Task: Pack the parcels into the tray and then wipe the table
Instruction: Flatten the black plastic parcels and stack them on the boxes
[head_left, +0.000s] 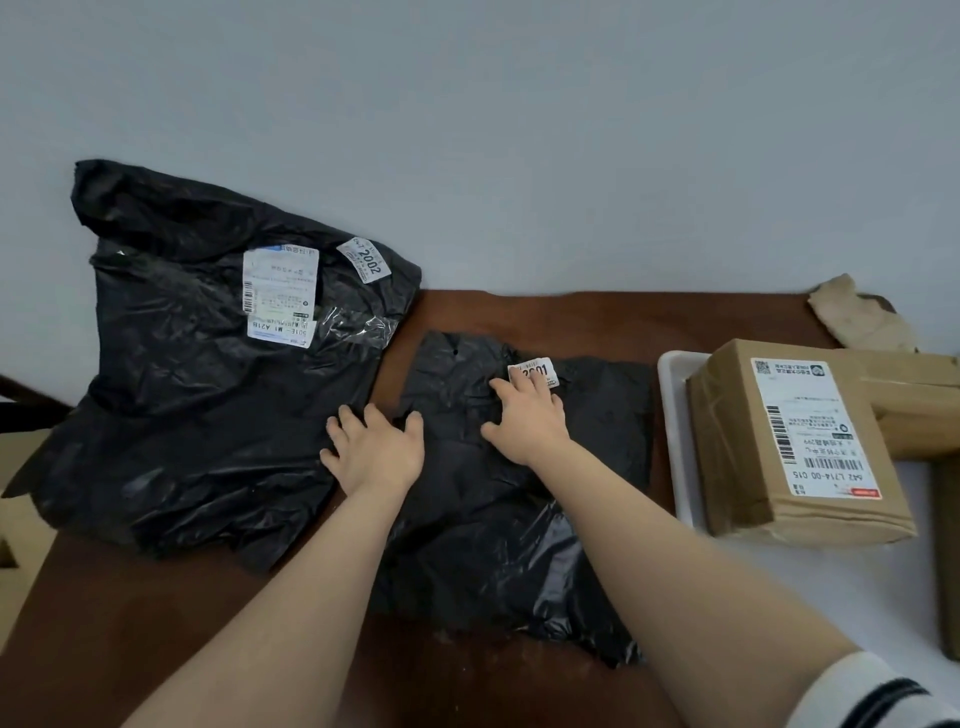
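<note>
A flat black plastic parcel (587, 457) with a small white sticker lies in the middle of the brown table (218, 639). My right hand (527, 418) rests on its top near the sticker, fingers spread. My left hand (374, 449) lies at its left edge with fingers spread, where it meets a larger black parcel (208, 374) with white labels that leans against the wall. At the right stands a white tray (675, 415) holding a cardboard box (789, 447) with a shipping label, with more brown boxes (914, 410) behind it.
A crumpled beige cloth (857, 317) lies at the table's far right corner against the pale wall. The table's left edge runs down the lower left, with floor beyond it.
</note>
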